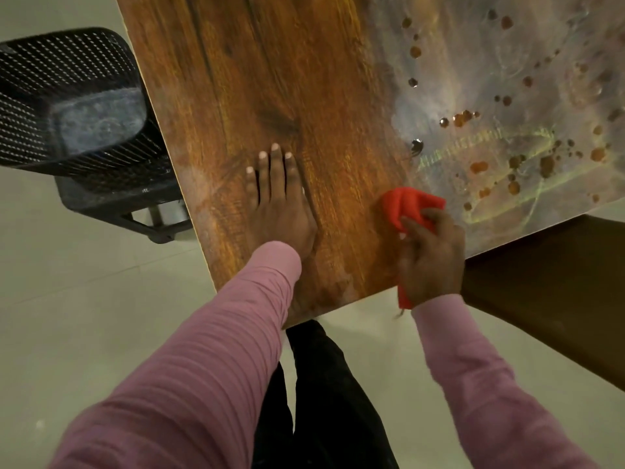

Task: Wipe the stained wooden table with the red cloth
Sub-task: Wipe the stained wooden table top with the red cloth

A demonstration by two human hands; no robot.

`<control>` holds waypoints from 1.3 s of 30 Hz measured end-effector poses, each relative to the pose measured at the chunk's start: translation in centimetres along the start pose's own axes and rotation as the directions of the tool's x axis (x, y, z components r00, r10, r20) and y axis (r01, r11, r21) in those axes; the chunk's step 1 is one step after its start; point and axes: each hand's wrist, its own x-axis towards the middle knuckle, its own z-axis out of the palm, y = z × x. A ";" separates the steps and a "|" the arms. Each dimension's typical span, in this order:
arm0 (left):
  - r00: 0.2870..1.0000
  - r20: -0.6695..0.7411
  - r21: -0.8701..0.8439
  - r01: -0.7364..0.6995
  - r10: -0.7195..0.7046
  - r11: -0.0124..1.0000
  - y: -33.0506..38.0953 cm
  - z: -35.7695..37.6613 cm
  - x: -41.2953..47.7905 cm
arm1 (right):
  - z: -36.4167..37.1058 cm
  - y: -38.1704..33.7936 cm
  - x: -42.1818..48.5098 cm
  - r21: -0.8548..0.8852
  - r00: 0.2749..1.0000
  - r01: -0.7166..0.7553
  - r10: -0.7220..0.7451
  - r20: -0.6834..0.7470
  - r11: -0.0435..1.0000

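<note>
1. Indoor light, moderate & warm; floor (pixel 84 316) evenly lit, soft shadows only.
2. Pale glare washes wooden table (pixel 270 79) at upper right.
3. Motion blur on right hand (pixel 431 262) & red cloth (pixel 409 204); left hand (pixel 280 204) sharper.
4. Wide-angle distortion: table edges slant twd frame corners.

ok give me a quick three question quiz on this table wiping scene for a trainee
1. Which of the hands grips the crumpled red cloth? A left, B right, C both.
2. True or false: the left hand lies flat, fingers straight, on the brown wooden table.
3. Fill in: the brown stain spots lie on the table's ___ half, as the person sees it.
Key: 1 B, the right hand. 2 true. 3 right.
</note>
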 end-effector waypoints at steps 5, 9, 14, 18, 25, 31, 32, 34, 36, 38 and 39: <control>1.000 -0.007 0.009 0.004 -0.004 1.000 0.0 0.0 0.0 | 1.3 -2.9 -4.7 0.073 0.986 0.151 -0.155 0.056 0.986; 1.000 -0.011 0.000 -0.002 0.002 1.000 0.0 0.1 0.0 | 1.5 -4.0 -10.6 0.139 0.882 0.395 -0.417 0.221 0.908; 1.000 -0.021 0.008 -0.007 0.007 1.000 0.0 0.2 0.0 | -0.2 0.4 -7.2 -0.001 0.972 0.212 -0.211 0.102 0.977; 1.000 -0.029 -0.008 -0.007 0.007 1.000 0.0 0.1 0.0 | -0.2 -0.7 -7.3 0.010 0.999 0.013 -0.014 0.051 1.000; 0.999 -0.030 0.000 -0.024 0.024 1.000 -0.1 -0.1 -0.2 | 2.2 -9.7 -15.7 0.193 0.888 0.293 -0.341 0.310 0.937; 0.999 -0.040 -0.006 -0.033 0.032 0.999 -0.2 0.0 -0.2 | 0.6 -4.6 -10.6 0.059 0.948 0.159 -0.169 0.268 0.985; 0.999 -0.040 -0.007 -0.034 0.034 0.999 -0.1 0.0 -0.2 | 0.4 -4.2 -10.1 0.041 0.967 0.081 -0.088 0.240 0.996; 0.999 -0.035 -0.009 -0.036 0.036 0.999 -0.2 0.1 -0.1 | 0.7 -5.6 -10.5 0.041 0.982 0.017 -0.025 0.190 0.999; 0.999 -0.030 -0.010 -0.032 0.032 0.999 -0.3 0.0 -0.2 | 1.6 -8.2 -12.2 0.101 0.970 0.100 -0.119 0.211 0.990; 0.999 -0.026 -0.020 -0.041 0.041 0.999 -0.3 -0.1 -0.2 | 2.2 -10.0 -13.7 0.162 0.934 0.203 -0.241 0.264 0.966; 0.999 -0.024 -0.025 -0.045 0.045 0.999 -0.3 -0.1 -0.2 | 2.3 -10.2 -13.7 0.177 0.922 0.233 -0.275 0.274 0.956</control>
